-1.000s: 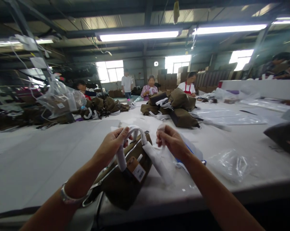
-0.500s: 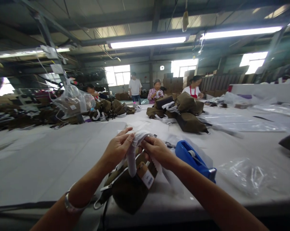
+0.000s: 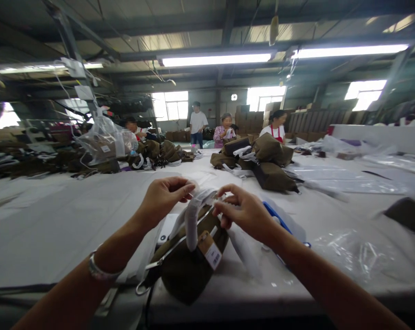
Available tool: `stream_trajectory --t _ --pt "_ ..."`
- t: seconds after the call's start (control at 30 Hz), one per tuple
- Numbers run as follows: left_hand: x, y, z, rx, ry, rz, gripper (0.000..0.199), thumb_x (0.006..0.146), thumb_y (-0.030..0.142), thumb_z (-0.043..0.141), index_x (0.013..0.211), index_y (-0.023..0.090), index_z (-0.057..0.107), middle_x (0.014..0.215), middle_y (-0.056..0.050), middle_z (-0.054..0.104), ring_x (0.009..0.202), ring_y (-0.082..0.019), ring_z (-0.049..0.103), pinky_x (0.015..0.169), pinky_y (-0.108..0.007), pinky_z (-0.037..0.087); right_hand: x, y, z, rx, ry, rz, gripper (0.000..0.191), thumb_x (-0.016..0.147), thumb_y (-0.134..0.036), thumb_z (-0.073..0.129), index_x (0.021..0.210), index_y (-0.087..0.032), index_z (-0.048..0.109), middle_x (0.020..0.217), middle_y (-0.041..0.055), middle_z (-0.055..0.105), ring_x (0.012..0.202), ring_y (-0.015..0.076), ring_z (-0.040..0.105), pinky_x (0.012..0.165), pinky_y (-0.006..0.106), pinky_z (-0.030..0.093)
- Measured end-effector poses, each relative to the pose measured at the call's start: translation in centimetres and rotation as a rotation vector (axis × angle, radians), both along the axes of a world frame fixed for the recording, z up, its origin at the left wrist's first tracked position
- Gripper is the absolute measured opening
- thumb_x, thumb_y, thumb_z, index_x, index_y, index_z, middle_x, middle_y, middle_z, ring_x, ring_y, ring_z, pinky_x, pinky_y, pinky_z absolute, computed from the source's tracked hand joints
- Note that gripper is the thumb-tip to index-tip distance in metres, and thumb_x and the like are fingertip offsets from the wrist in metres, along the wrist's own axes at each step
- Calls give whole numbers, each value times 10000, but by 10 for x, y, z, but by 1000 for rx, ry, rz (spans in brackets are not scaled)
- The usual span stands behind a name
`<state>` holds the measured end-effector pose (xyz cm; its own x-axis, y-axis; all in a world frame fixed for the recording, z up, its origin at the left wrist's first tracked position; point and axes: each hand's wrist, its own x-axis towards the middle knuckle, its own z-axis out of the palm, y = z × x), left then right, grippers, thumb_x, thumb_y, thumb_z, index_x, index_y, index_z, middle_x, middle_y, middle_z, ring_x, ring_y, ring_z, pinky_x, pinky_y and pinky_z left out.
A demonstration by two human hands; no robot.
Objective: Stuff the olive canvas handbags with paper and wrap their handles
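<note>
A dark olive bag (image 3: 188, 275) with a zipper lies on the table before me. Its arched handle (image 3: 191, 224) is wrapped in white sheeting, and a brown and white tag (image 3: 210, 251) hangs from it. At the upper left of the handle, my left hand (image 3: 168, 197) is closed in a pinch, with thumb and forefinger together; what they hold is too small to make out. My right hand (image 3: 243, 211) is across the handle's top right, fingers curled, pinching what looks like a clear, jagged-edged strip of tape. A blue tape dispenser (image 3: 274, 213) is partly hidden behind my right hand and forearm.
Crumpled clear plastic (image 3: 355, 252) lies on the right. Several olive bags (image 3: 269, 160) are piled ahead, with more bags (image 3: 155, 151) farther left. A flat stack of clear plastic (image 3: 345, 178) and another olive piece (image 3: 408, 215) are rightward. Several people are across the table.
My hands have drawn apart and lifted off the handle, the right one moving rightward and covering more of the tape dispenser. More of the bag's zipper shows.
</note>
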<state>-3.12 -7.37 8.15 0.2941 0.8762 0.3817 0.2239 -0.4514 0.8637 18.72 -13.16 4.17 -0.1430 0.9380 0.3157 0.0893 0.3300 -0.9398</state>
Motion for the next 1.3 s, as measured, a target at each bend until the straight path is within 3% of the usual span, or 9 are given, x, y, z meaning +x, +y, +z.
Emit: stream_trajectory --t 0.1,0.23,0.4,0.5,0.57,0.73,0.9,1.03,1.3 --pt "1 1 3 18 -17 -16 339 750 456 828 907 157 798 800 -45 768 680 -156 678 664 -262 589 6 -7 10 -26 171 168 245 857 -337 747 1049 -196 691 1063 61 774 832 182 763 752 281 625" --pt "2 -1 5 31 19 -63 349 799 446 792 1005 164 795 889 -56 789 746 -159 697 700 -252 585 10 -1 11 4 211 323 477 813 -281 781 1277 -249 676 1320 58 688 1183 262 682 1032 424 551" --pt "3 -6 7 127 62 -30 337 825 437 766 1006 153 788 917 -66 794 815 -181 715 728 -254 574 4 6 8 346 -165 -104 239 888 -324 709 1103 -255 790 957 20 762 861 193 724 809 309 584" --pt "7 -10 8 125 1 -7 392 802 454 783 1018 127 777 878 -71 790 768 -185 717 695 -262 588 -4 6 12 448 -235 -206 193 912 -350 682 1012 -258 818 1049 43 718 910 185 686 727 258 544" --pt "10 -12 8 119 -53 -8 423 784 455 800 1029 111 772 851 -71 788 738 -181 717 680 -261 598 -10 8 16 430 -159 -172 196 905 -370 686 937 -229 819 1054 52 718 886 174 672 669 234 522" --pt "15 -15 8 247 -74 21 322 798 381 799 1003 132 792 864 -54 798 702 -158 726 670 -232 597 -19 15 18 215 -45 -66 342 903 -471 676 814 -156 778 648 5 678 491 84 488 461 198 373" --pt "15 -21 2 383 -6 81 241 855 336 755 1033 179 798 938 -34 810 715 -152 745 662 -215 593 -23 19 20 157 -84 -36 423 913 -528 648 816 -137 780 630 13 688 457 66 431 443 197 325" --pt "13 -26 -4 535 62 118 170 889 269 726 1030 211 802 1045 -19 807 888 -169 766 802 -213 596 -23 20 20 147 -46 7 434 905 -548 653 820 -136 763 644 9 684 461 62 423 437 193 305" --pt "6 -29 -1 657 152 24 157 929 245 683 1015 207 808 1041 -24 807 972 -183 758 919 -234 572 -22 20 27 136 -68 132 509 810 -631 709 657 -146 683 561 -17 609 446 57 424 440 183 355"
